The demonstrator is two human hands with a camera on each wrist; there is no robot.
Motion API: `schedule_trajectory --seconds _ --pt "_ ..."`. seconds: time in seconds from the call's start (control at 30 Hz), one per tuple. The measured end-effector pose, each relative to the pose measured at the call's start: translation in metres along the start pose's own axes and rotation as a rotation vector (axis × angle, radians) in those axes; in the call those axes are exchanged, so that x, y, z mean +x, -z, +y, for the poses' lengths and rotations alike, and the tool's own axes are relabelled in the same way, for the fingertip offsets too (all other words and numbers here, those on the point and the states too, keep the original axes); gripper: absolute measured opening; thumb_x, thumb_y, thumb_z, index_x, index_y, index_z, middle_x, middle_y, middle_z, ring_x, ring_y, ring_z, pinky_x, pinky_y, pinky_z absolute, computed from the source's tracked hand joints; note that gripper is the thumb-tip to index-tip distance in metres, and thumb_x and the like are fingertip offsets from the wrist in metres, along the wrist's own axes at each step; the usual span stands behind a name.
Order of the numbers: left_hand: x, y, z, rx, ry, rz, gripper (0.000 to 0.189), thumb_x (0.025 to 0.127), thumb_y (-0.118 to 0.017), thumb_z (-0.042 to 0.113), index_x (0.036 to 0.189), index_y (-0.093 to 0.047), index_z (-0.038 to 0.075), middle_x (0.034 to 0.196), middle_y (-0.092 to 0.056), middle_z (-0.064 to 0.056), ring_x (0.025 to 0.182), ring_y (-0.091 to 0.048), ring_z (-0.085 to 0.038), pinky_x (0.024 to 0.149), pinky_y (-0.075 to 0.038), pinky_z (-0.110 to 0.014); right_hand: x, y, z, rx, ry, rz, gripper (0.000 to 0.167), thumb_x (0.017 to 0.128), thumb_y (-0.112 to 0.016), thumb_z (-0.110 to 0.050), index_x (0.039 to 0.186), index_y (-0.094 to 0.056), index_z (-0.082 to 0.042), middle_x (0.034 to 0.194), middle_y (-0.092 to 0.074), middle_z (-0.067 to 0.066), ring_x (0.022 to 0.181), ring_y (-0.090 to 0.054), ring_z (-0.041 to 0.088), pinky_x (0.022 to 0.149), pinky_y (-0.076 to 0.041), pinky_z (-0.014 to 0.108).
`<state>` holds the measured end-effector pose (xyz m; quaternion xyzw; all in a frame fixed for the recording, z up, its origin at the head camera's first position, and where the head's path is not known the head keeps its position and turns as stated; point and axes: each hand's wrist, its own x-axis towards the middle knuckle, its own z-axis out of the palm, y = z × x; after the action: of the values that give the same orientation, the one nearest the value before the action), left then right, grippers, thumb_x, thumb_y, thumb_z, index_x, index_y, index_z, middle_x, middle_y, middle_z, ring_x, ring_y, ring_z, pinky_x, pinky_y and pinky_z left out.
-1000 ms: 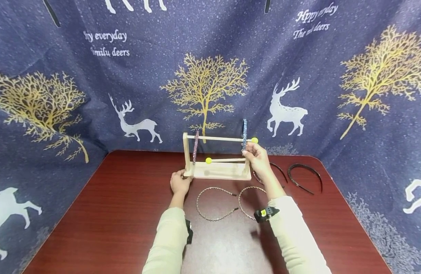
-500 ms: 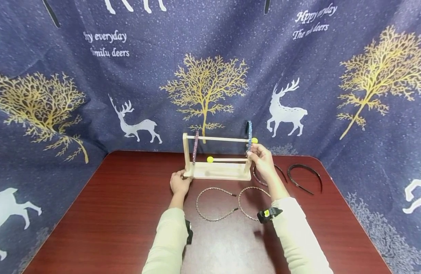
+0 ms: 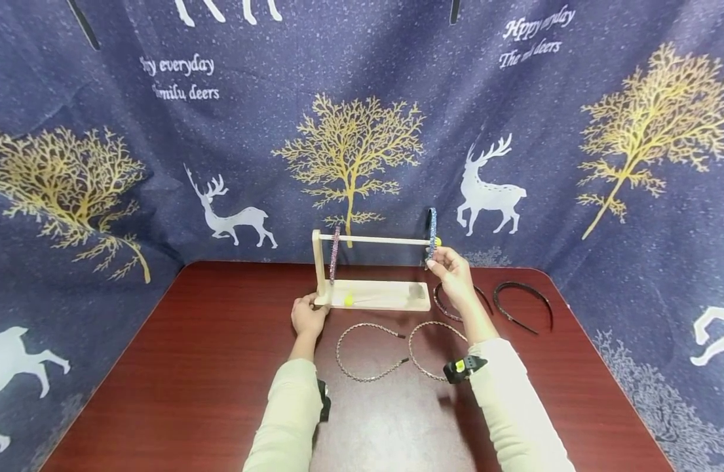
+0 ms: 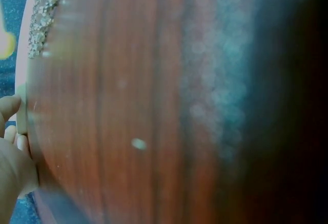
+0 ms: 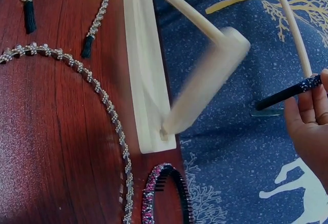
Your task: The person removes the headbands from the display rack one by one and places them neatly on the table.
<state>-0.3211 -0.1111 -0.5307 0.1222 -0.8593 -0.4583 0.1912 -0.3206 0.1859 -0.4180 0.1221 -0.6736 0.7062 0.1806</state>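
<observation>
My right hand [image 3: 453,275] pinches a blue glittery headband [image 3: 432,226] near its lower end. The band stands at the yellow-tipped right end of the upper rod [image 3: 379,240] of a pale wooden rack. A purple glittery headband [image 3: 335,255] hangs at that rod's left end. My left hand [image 3: 308,318] grips the left end of the rack's base [image 3: 391,304]; in the left wrist view, thumb and fingers hold its edge [image 4: 21,108]. The short right post [image 5: 205,85] looks tilted and blurred in the right wrist view. Its lower rod's yellow ball [image 3: 348,299] appears low over the base.
Two beaded headbands [image 3: 339,351] lie on the red-brown table [image 3: 208,367] in front of the rack. Right of it lie a pink glittery headband [image 5: 148,198] with comb teeth and a black headband [image 3: 523,284]. A blue patterned cloth [image 3: 238,144] hangs behind the table.
My right hand has moved the blue headband right along the upper rod to its tip. The short post and lower rod have tipped, and their yellow ball has dropped. My left hand stays put.
</observation>
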Motion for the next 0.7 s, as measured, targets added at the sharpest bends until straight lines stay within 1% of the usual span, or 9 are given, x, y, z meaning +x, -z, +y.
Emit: schedule_trajectory --seconds 0.23,0.4,0.53,0.6,0.7 --pt "0.0 0.0 0.0 -0.005 0.008 0.0 0.042 0.072 -0.078 0.012 0.11 -0.066 -0.001 0.099 -0.057 -0.017 0.09 -0.056 -0.031 0.084 -0.041 -0.042 -0.006 0.002 -0.005 0.023 0.004 0.009 0.026 0.082 -0.055 0.017 0.107 -0.046 0.021 0.083 -0.057 -0.003 0.079 -0.053 0.004 0.073 -0.045 0.016" --pt "0.001 0.0 0.0 -0.013 0.013 0.005 0.042 0.071 -0.079 0.013 0.109 -0.066 0.0 0.099 -0.057 -0.016 0.09 -0.056 -0.031 0.084 -0.041 -0.041 -0.014 0.007 -0.008 0.059 0.03 0.006 0.026 0.082 -0.054 0.018 0.106 -0.045 0.022 0.085 -0.059 -0.001 0.08 -0.054 0.005 0.072 -0.045 0.016" --pt "0.001 0.0 0.0 -0.013 0.004 0.009 0.041 0.07 -0.079 0.013 0.108 -0.067 0.0 0.097 -0.058 -0.016 0.089 -0.055 -0.031 0.083 -0.04 -0.042 -0.021 0.013 -0.009 0.108 0.049 -0.006 0.024 0.082 -0.052 0.02 0.105 -0.044 0.024 0.093 -0.064 -0.001 0.083 -0.057 0.006 0.075 -0.046 0.017" --pt "0.001 0.0 0.0 -0.016 0.003 0.009 0.041 0.07 -0.079 0.012 0.108 -0.067 0.0 0.098 -0.058 -0.017 0.089 -0.056 -0.031 0.083 -0.04 -0.042 -0.026 0.017 -0.008 0.125 0.048 -0.014 0.022 0.083 -0.052 0.019 0.104 -0.048 0.02 0.096 -0.066 -0.002 0.085 -0.059 0.008 0.078 -0.047 0.019" --pt "0.0 0.001 0.0 -0.017 0.009 0.005 0.041 0.071 -0.079 0.012 0.108 -0.067 0.0 0.098 -0.058 -0.017 0.089 -0.056 -0.031 0.084 -0.041 -0.042 -0.031 0.023 -0.007 0.122 0.035 -0.021 0.02 0.083 -0.053 0.018 0.1 -0.056 0.008 0.097 -0.066 -0.003 0.087 -0.06 0.01 0.079 -0.047 0.02"
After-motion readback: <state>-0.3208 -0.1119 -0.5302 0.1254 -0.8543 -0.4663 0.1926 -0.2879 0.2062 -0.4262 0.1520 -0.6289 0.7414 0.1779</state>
